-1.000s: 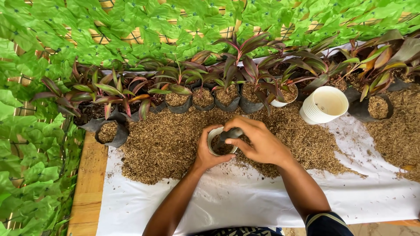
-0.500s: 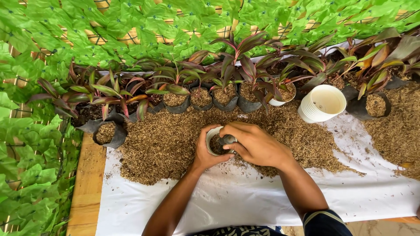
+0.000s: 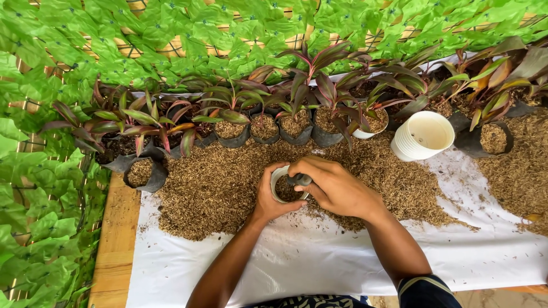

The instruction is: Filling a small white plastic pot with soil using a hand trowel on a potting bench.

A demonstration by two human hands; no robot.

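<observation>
A small white pot [image 3: 281, 174], partly filled with brown husk, sits between the two hands on the heap of loose husk [image 3: 211, 188]; the left hand [image 3: 268, 197] curls round its near side, thumb and fingers closed on the wall, wrist bent upward from a forearm that rises from the lower edge of the view; the right hand [image 3: 334, 187] arches over the pot's mouth from the other side, fingers folded tight round a dark grey piece [image 3: 301, 180] (whether a folded bag or a tool cannot be told) pressed down into the pot, its forearm slanting in from the lower right, a dark sleeve at the elbow.

Under the hands and toward the body lies a white sheet [image 3: 319, 262] spread over the wooden table [image 3: 117, 239]; beyond the fingertips runs a row of black grow bags [image 3: 265, 130] with red-green plants [image 3: 311, 71]; past the right hand stands a stack of white pots [image 3: 421, 136], tilted; beyond the left hand, well apart, a black bag of husk [image 3: 142, 174] sits open; green leaf screening [image 3: 228, 28] backs everything.
</observation>
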